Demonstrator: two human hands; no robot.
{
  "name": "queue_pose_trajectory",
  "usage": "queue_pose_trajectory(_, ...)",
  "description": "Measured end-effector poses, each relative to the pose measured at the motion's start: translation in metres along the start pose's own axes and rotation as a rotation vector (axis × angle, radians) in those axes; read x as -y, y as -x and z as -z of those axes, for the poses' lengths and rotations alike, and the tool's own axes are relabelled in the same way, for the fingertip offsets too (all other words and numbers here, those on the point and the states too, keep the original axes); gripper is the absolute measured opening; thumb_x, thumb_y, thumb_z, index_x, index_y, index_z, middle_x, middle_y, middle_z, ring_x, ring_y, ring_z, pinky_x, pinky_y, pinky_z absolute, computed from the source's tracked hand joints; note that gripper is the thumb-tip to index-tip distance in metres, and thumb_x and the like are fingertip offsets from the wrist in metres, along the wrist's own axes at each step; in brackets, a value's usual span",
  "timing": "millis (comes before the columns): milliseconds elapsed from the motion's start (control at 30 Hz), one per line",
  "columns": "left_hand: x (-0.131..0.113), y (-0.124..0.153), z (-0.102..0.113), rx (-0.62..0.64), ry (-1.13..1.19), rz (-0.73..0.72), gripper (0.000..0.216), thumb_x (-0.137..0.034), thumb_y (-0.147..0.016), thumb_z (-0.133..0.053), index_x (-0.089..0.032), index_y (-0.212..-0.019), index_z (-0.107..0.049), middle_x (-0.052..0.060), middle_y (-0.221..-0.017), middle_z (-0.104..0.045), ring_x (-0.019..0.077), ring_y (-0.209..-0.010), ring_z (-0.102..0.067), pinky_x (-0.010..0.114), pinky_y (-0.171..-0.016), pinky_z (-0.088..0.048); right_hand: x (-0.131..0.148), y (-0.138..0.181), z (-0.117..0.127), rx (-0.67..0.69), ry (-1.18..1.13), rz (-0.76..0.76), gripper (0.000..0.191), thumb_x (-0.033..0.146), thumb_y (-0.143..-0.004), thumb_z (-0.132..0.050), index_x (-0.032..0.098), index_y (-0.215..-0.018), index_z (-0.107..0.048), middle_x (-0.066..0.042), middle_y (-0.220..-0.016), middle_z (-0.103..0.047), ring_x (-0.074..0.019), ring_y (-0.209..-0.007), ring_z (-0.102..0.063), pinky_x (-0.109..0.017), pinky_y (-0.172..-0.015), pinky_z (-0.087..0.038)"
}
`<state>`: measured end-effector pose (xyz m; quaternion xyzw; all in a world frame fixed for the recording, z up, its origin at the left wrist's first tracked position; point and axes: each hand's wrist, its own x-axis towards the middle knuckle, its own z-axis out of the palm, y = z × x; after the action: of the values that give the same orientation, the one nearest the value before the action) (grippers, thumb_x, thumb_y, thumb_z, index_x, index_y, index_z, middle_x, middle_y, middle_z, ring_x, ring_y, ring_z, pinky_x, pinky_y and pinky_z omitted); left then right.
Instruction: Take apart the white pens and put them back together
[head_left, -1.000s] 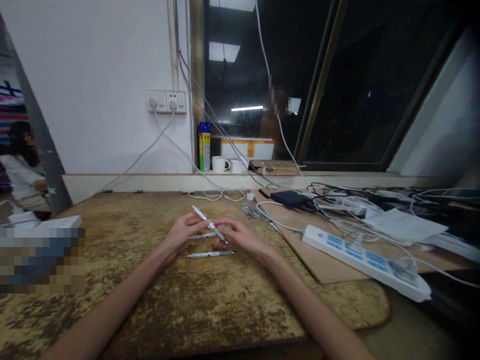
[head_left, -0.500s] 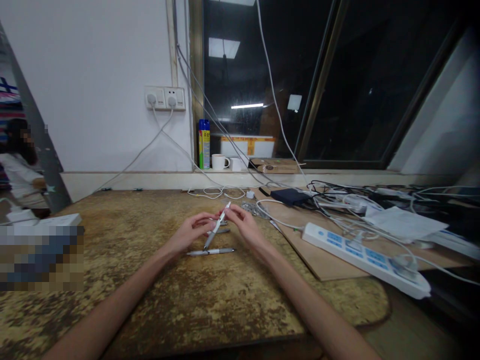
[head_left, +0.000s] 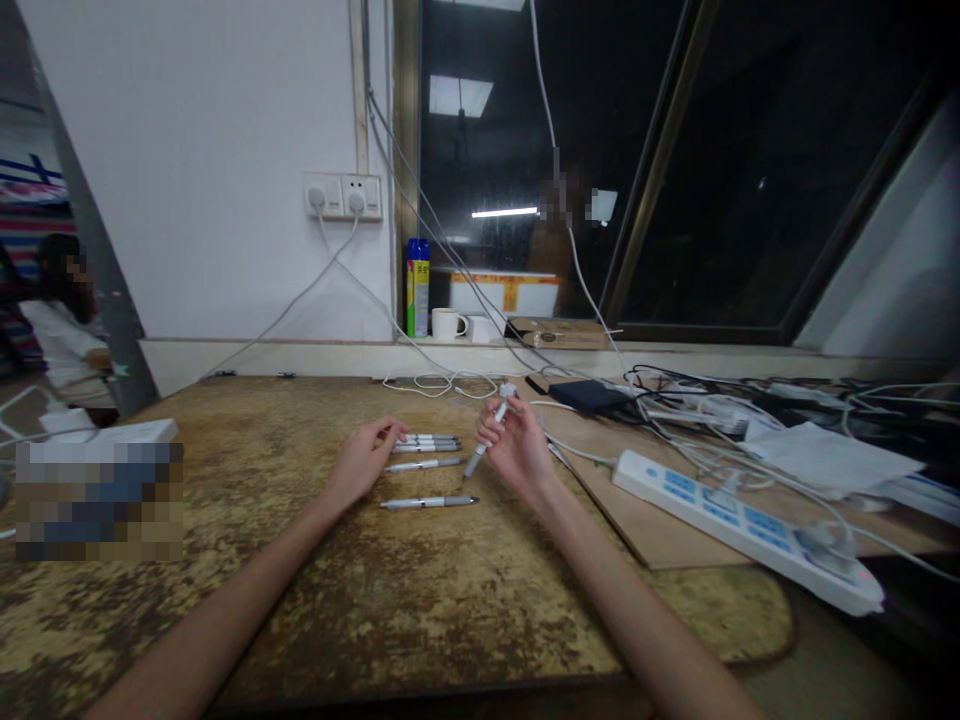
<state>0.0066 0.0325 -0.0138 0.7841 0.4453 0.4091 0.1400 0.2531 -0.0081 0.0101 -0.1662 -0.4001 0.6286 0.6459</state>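
Here the right hand point(head_left: 517, 450) pinches a silver pen point(head_left: 487, 437) between thumb and fingertips, holding it tilted above the bench point(head_left: 420, 610), tip low to the left and cap end high to the right. The left hand point(head_left: 361, 462) lies loosely curled and holds nothing, its fingertips touching the end of a small row of pens point(head_left: 431, 442). Two more pens lie singly nearer the person, one point(head_left: 424, 464) just below the row, the other point(head_left: 429, 502) apart. A white power strip point(head_left: 742, 527) sits well to the right.
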Motion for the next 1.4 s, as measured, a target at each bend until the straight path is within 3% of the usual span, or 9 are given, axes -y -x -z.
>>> queue_pose_trajectory(367, 0.0002, 0.0013, -0.0005, 0.032, -0.031, -0.002, 0.043, -0.048, -0.099, -0.040, -0.021, -0.096, -0.073, 0.006, -0.099, -0.076, 0.0243, -0.093, -0.068, 0.030, -0.083, -0.049, 0.0046, 0.0007, -0.0008, -0.028, 0.013, 0.064, 0.023, 0.040, -0.091, -0.047, 0.023, -0.083, -0.059, 0.004, -0.062, -0.024, -0.0144, -0.053, -0.026, -0.028, -0.056, -0.037)
queue_pose_trajectory(567, -0.0004, 0.0024, -0.0024, 0.052, -0.044, 0.005, 0.043, -0.050, -0.098, -0.041, -0.022, -0.100, -0.074, 0.006, -0.097, -0.076, 0.0248, -0.090, -0.068, 0.031, -0.084, -0.049, 0.0059, 0.0029, -0.0033, -0.051, 0.046, 0.055, 0.030, 0.048, -0.092, -0.045, 0.024, -0.084, -0.061, 0.004, -0.062, -0.028, -0.0149, -0.054, -0.029, -0.029, -0.057, -0.039)
queue_pose_trajectory(767, 0.0023, 0.0022, -0.0032, 0.065, -0.046, 0.000, 0.044, -0.050, -0.099, -0.040, -0.022, -0.101, -0.074, 0.006, -0.096, -0.076, 0.0240, -0.088, -0.069, 0.030, -0.081, -0.049, 0.0047, 0.0018, -0.0032, -0.044, 0.030, 0.085, 0.021, 0.040, -0.090, -0.049, 0.024, -0.085, -0.061, 0.004, -0.062, -0.025, -0.0150, -0.054, -0.027, -0.028, -0.056, -0.037)
queue_pose_trajectory(1200, -0.0002, 0.0027, -0.0028, 0.082, -0.078, -0.013, 0.043, -0.048, -0.100, -0.040, -0.022, -0.099, -0.074, 0.005, -0.097, -0.077, 0.0247, -0.089, -0.069, 0.030, -0.080, -0.047, 0.0047, 0.0015, -0.0028, -0.020, 0.062, 0.120, 0.030, 0.047, -0.094, -0.046, 0.024, -0.085, -0.064, 0.003, -0.061, -0.028, -0.0147, -0.055, -0.029, -0.028, -0.057, -0.040)
queue_pose_trajectory(1400, -0.0007, 0.0036, -0.0025, 0.086, -0.071, -0.025, 0.042, -0.049, -0.100, -0.041, -0.023, -0.099, -0.074, 0.005, -0.098, -0.077, 0.0246, -0.090, -0.069, 0.031, -0.081, -0.047, 0.0057, 0.0026, -0.0040, -0.007, -0.010, 0.098, 0.025, 0.039, -0.093, -0.047, 0.023, -0.087, -0.064, 0.003, -0.063, -0.027, -0.0142, -0.056, -0.028, -0.027, -0.057, -0.039)
